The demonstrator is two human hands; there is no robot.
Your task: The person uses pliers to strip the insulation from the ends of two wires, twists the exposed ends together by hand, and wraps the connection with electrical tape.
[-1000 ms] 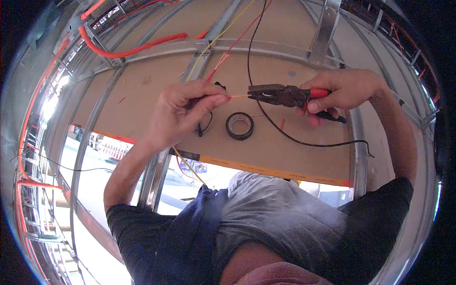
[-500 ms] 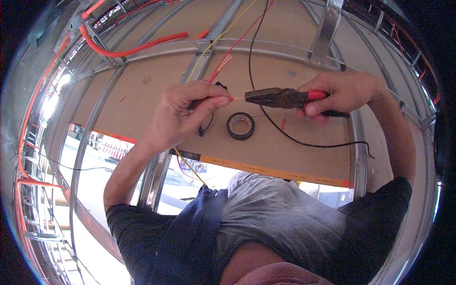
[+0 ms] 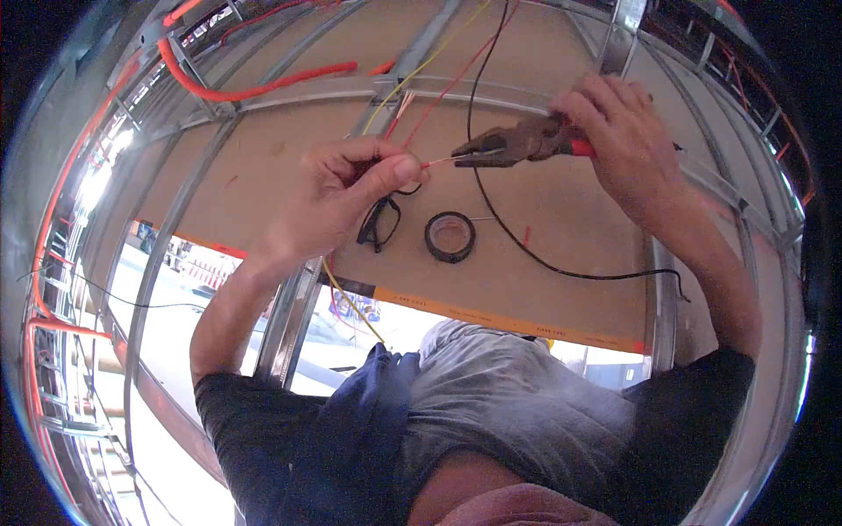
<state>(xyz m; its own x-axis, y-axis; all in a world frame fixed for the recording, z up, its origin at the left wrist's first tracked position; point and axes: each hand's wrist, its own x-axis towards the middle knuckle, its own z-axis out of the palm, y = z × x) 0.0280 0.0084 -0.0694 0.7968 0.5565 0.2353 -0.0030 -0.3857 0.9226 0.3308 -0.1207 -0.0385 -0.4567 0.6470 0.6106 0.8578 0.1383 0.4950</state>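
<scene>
My left hand [image 3: 355,188] pinches a red wire, whose bare copper end [image 3: 440,161] points right. Just beyond it are the jaws of dark pliers [image 3: 517,145], slightly parted at the wire's tip; whether they touch it is hard to tell. My right hand [image 3: 618,131] is wrapped round the red handles of these pliers. Another red wire [image 3: 445,92] and a yellow wire [image 3: 410,77] run up from near my left hand. Frayed copper strands [image 3: 404,105] stick up above that hand. Below it are black-framed glasses [image 3: 380,223] and a black tape roll [image 3: 450,237].
Metal studs [image 3: 289,329] frame the brown board [image 3: 561,219], which has an orange edge strip. A black cable [image 3: 526,250] curves across the board. Orange conduit [image 3: 254,90] bends at the upper left. A yellow wire [image 3: 355,309] hangs below my left hand.
My right hand has moved up and turned, tilting the pliers, and their jaws have parted. My left hand has shifted slightly, showing more of the glasses.
</scene>
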